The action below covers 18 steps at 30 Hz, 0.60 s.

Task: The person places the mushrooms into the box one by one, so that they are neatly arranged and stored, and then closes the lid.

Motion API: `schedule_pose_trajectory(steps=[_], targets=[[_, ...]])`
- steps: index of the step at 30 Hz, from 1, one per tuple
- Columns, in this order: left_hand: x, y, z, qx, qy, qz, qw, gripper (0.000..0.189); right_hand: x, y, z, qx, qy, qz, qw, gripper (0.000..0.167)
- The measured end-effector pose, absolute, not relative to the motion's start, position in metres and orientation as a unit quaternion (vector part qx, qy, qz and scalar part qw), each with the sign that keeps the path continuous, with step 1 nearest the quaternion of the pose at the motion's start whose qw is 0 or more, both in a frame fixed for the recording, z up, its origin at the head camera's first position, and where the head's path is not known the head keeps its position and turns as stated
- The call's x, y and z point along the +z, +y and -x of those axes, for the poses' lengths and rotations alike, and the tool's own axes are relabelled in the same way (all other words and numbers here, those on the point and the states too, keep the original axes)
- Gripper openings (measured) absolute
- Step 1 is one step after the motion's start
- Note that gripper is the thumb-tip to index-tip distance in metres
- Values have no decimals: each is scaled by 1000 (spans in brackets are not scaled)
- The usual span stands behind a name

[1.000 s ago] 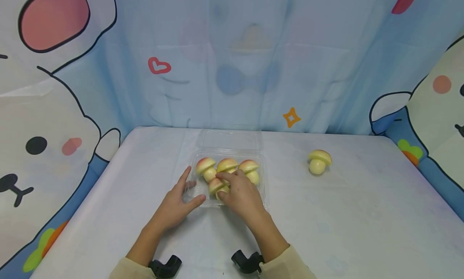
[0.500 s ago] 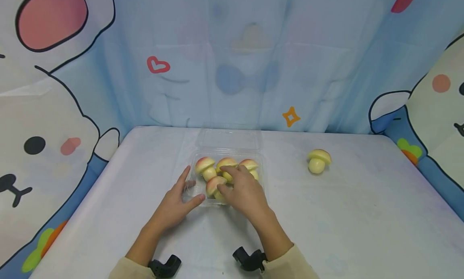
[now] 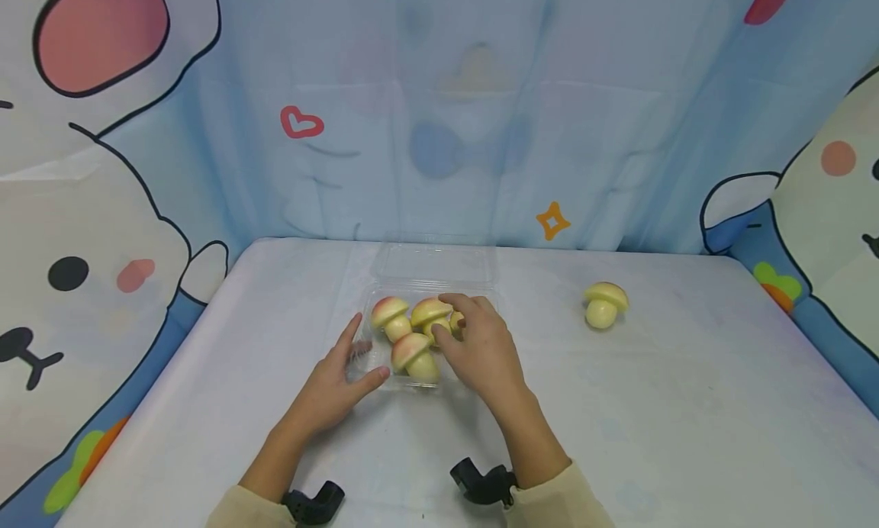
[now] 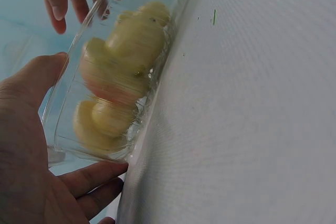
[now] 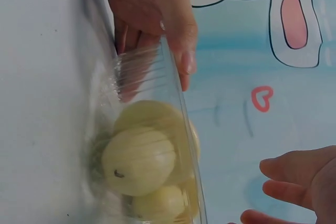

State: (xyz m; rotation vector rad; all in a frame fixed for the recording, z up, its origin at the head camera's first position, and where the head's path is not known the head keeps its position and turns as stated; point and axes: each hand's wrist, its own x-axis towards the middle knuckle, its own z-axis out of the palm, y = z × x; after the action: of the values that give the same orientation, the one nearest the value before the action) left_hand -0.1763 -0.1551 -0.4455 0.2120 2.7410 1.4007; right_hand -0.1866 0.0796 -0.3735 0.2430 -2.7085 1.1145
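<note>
A clear plastic box [image 3: 381, 377] holds several mushroom-shaped pieces, pale yellow-green with red-tinged caps. The front mushroom-shaped piece [image 3: 420, 362] lies tilted below the back row. My left hand [image 3: 328, 391] rests around the box's left front corner; in the left wrist view its thumb [image 4: 50, 72] is at the rim and its fingers are along the end wall. Over the right part of the box hovers my right hand [image 3: 486, 352], thumb and fingers apart, holding nothing. It mostly hides the right-hand piece [image 3: 456, 320]. In the right wrist view, a rounded stem [image 5: 139, 161] shows through the wall.
The box's transparent lid [image 3: 439, 265] lies folded back behind it. Another mushroom-shaped piece [image 3: 604, 305] stands alone to the right on the white tablecloth [image 3: 687, 391]. A blue cartoon curtain [image 3: 439, 116] hangs behind the table. Black wrist mounts [image 3: 314, 505] sit at the cuffs.
My right hand has let go of the front mushroom-shaped piece and moved right and slightly up. That piece now shows fully. The left hand has stayed at the box corner.
</note>
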Motion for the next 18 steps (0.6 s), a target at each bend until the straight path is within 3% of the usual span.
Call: schedule_pose_trajectory(steps=[18], targets=[[-447, -155, 176, 447, 891, -71, 28, 96, -363, 107, 194, 429, -887, -59, 158, 44]])
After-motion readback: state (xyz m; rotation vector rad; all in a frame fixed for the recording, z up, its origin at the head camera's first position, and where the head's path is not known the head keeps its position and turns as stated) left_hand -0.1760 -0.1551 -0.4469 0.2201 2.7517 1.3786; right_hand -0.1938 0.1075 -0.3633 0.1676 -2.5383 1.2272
